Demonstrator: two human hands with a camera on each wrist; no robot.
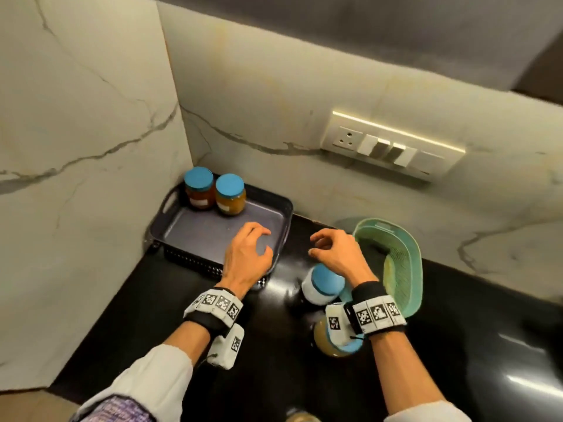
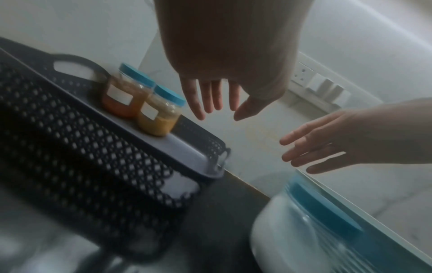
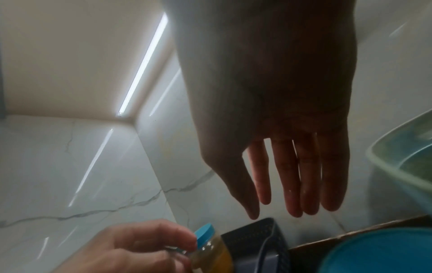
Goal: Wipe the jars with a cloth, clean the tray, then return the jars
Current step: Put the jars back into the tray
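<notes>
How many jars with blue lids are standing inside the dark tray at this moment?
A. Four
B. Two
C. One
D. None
B. Two blue-lidded jars, the reddish jar and the yellow jar, stand side by side in the far left corner of the dark tray; the white jar and another yellow jar stand outside the tray on the black counter.

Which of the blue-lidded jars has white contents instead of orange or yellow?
The white jar on the black counter, just below the right hand. The two in the tray hold orange and yellow.
</notes>
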